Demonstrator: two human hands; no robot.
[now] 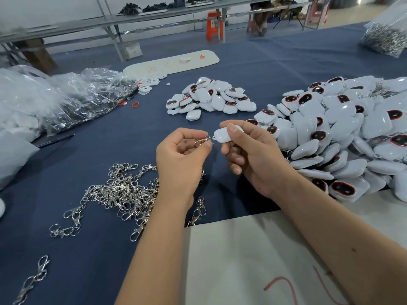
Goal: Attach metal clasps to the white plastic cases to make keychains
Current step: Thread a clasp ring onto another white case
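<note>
1. Head view, the grip: the left hand (180, 155) pinches a small silver metal swivel clasp (201, 142) between thumb and curled fingers (208, 146), and the right hand (248, 150) grips a smooth white rounded plastic case (222, 135) with its thumb on top. Both are held above the dark blue cloth-covered worktop (92, 155), and the clasp's ring end meets the case's small loop.
2. Head view, the join: the ring and loop are tiny and I cannot tell whether the ring is through yet. If it only rests against the loop, the two could part as soon as either hand relaxes.
3. Head view, slipping: the case looks glossy, so a firm push from the left could twist it under the thumb and throw the loop out of line.
4. Head view, below the hands: a tangled heap of loose silver clasps (119, 192) lies just beside the left wrist. A dropped clasp would likely vanish among them or snag.
5. Head view, right side: the large pile of white cases (352, 139) lies near the right forearm, which could nudge cases off the heap.
</note>
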